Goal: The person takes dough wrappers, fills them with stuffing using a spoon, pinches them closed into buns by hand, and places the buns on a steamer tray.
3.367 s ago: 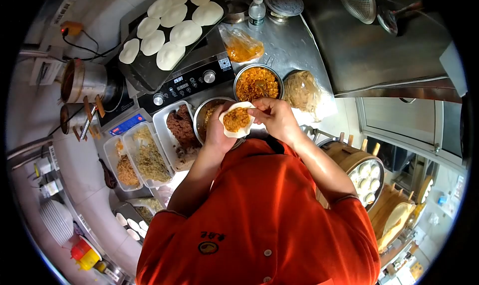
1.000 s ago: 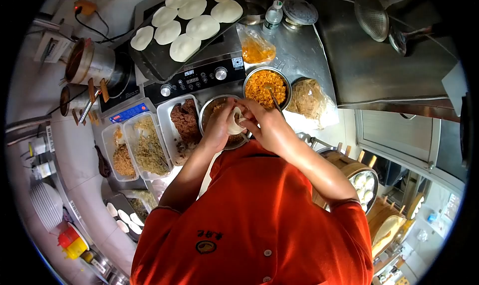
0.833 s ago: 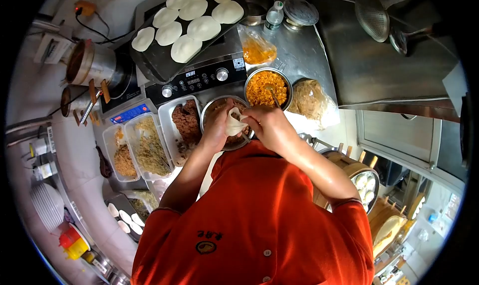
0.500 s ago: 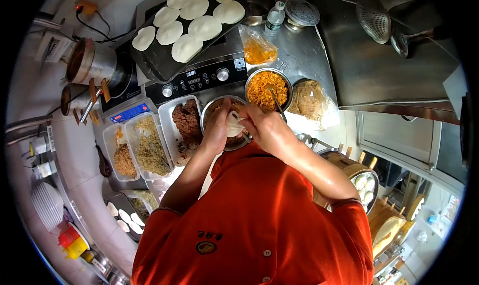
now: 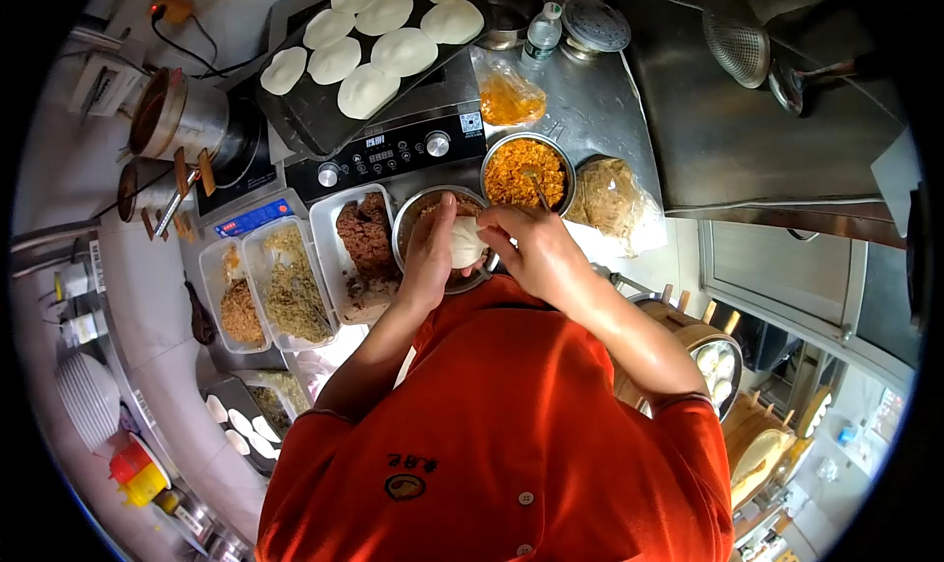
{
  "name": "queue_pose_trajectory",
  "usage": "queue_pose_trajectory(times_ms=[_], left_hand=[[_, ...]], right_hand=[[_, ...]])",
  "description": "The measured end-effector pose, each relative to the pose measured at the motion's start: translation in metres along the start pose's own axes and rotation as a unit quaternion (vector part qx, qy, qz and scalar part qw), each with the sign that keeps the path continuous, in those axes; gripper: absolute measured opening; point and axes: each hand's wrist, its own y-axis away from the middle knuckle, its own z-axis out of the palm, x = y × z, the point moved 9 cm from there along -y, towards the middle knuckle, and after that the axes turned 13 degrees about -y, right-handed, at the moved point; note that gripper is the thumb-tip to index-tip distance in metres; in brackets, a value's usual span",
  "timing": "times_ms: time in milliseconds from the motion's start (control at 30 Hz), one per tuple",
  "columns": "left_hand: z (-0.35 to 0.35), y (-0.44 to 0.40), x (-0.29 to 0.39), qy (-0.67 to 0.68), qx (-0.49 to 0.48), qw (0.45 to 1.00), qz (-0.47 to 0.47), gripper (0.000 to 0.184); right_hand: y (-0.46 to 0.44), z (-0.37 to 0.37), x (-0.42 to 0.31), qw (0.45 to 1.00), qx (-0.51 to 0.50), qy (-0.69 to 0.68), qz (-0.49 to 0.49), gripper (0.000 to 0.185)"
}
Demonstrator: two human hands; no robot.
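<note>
A pale, rounded dough bun [image 5: 465, 241] sits between my hands over a metal bowl [image 5: 401, 230] of brown filling. My left hand [image 5: 430, 252] cups it from the left and below, thumb up along its side. My right hand [image 5: 531, 250] pinches the bun's right edge with thumb and fingertips; the exact pinch is partly hidden by the knuckles. Just beyond my right hand is a metal pot of orange chopped filling [image 5: 521, 169] with a spoon [image 5: 542, 190] in it. To the left stands a white tub [image 5: 324, 223] of dark reddish-brown filling.
Several flat dough rounds [image 5: 402, 53] lie on a dark tray [image 5: 295, 119] at the back. Two clear tubs of filling [image 5: 295, 292] stand left. A plastic bag [image 5: 615, 203], a bottle [image 5: 543, 36] and a bag of orange liquid [image 5: 511, 100] are right. Steamers [image 5: 693, 341] stand lower right.
The dough looks rounder and fuller, with its gathered top less open to view. My right hand has turned and shifted slightly, still pinching at the bun's edge.
</note>
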Motion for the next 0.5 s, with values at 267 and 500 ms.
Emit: queue_pose_trajectory(times_ms=[267,500], left_hand=[[-0.003,0.0,-0.006,-0.016,0.004,1.0,-0.027,0.05],[0.009,0.002,0.006,-0.003,-0.009,1.0,0.03,0.049]], right_hand=[[0.01,-0.002,-0.008,0.999,0.015,0.025,-0.025,0.012],[0.01,-0.006,-0.003,1.0,0.013,-0.012,-0.019,0.013]])
